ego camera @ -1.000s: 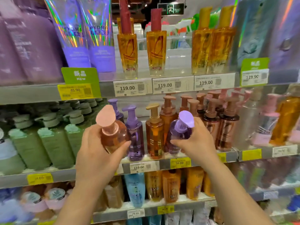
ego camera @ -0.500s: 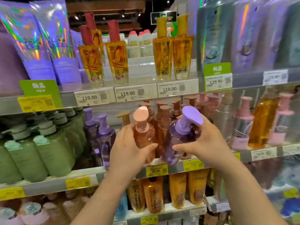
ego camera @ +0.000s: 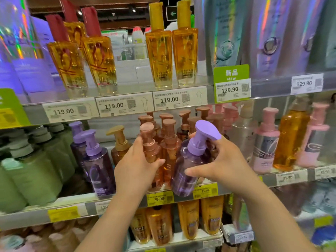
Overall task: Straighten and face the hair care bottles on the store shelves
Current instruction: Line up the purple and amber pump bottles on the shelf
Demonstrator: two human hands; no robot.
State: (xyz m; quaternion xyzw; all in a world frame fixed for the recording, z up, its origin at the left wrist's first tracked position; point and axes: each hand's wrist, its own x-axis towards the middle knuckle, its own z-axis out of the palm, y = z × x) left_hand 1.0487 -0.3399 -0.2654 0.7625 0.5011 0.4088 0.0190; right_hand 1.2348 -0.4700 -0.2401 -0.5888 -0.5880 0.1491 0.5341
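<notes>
1. Store shelving fills the view; the middle shelf (ego camera: 291, 176) carries rows of pump bottles behind price tags.
2. Left hand (ego camera: 138, 171): grip closed around a rose-gold pump bottle (ego camera: 151, 151), standing among matching bottles.
3. Right hand (ego camera: 223, 166): grip holds a purple pump bottle (ego camera: 190, 166), tilted, at the shelf edge.
4. Progress, as judged: purple bottle not yet placed; its matching purple bottles (ego camera: 98, 162) stand well to the left.
5. Obstruction: a gold-pump bottle (ego camera: 121, 148) and the crowded rose-gold rows lie between.
</notes>
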